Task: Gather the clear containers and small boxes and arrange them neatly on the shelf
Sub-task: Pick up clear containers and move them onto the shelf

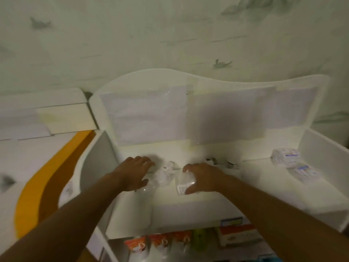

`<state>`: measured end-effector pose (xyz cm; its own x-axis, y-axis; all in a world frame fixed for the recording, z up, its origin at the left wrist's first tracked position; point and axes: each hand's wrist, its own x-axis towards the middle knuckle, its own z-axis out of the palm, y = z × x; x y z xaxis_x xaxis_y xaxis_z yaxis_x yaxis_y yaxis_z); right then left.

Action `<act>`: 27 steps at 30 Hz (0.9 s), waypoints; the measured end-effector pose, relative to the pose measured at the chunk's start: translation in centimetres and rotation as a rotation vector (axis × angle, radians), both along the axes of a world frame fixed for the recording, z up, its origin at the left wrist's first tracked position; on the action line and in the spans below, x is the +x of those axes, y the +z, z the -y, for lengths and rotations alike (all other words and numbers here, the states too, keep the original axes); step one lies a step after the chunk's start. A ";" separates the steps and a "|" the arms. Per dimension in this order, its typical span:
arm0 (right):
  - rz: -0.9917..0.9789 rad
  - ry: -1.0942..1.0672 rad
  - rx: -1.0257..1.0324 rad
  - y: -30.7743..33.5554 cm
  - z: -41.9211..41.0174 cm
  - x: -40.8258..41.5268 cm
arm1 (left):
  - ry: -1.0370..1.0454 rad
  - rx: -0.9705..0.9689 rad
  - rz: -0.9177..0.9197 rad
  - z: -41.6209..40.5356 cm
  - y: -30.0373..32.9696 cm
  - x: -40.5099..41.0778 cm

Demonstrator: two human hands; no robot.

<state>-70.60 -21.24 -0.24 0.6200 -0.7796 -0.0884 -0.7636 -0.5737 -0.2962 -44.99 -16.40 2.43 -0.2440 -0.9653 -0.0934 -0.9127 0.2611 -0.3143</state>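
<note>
Both my arms reach over the white shelf top (217, 193). My right hand (203, 177) curls around a small clear container with a white label (183, 183) in the middle of the shelf. My left hand (132, 172) lies flat, fingers spread, on a clear container (146, 187) whose outline is faint. Between the hands lies a crumpled clear packet (166, 173). Two clear packs with blue print (285, 156) (304, 173) rest at the shelf's right end. The picture is blurred.
The shelf has a tall wavy back panel (188, 110) and raised side walls (98, 161) (324, 157). Small dark-and-clear items (221, 162) sit by the back edge. A lower shelf holds orange packets (149, 244) and a red-and-white box (238, 237). An orange-striped white surface (37, 167) lies left.
</note>
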 end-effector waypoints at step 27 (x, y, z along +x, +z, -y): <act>-0.071 0.120 0.022 -1.7 -1.1 7.9 | 0.061 0.014 -0.026 -3.5 3.4 3.7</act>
<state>-62.66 -20.15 -1.94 0.7002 -0.6977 -0.1514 -0.7094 -0.6561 -0.2574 -41.28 -12.87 5.83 -0.1870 -0.9771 -0.1018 -0.9349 0.2088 -0.2869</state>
